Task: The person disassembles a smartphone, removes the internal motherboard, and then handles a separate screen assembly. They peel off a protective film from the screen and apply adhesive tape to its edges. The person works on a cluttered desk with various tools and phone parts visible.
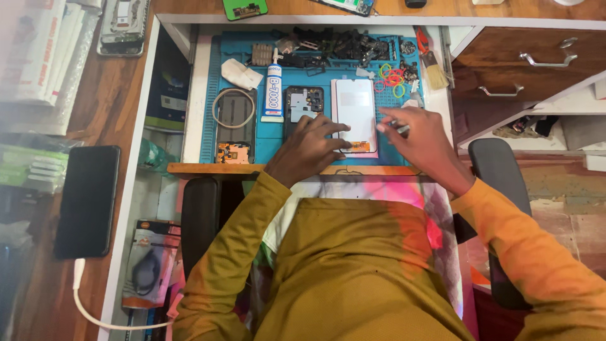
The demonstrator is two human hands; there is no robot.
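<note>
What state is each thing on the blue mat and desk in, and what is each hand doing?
Phone screen panel: face down on the blue mat.
Opened phone: back off, insides showing.
Glue tube: capped, lying flat.
Left hand: pressing the panel's lower edge.
Right hand: grip shut on a thin metal tool.
Black phone: screen dark, white cable plugged in.
Drawer: pulled out.

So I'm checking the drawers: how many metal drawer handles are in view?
2. The upper curved metal drawer handle sits on the brown wooden drawer front at the right; the lower metal drawer handle is just beneath it. Others may lie beyond the frame.
</note>
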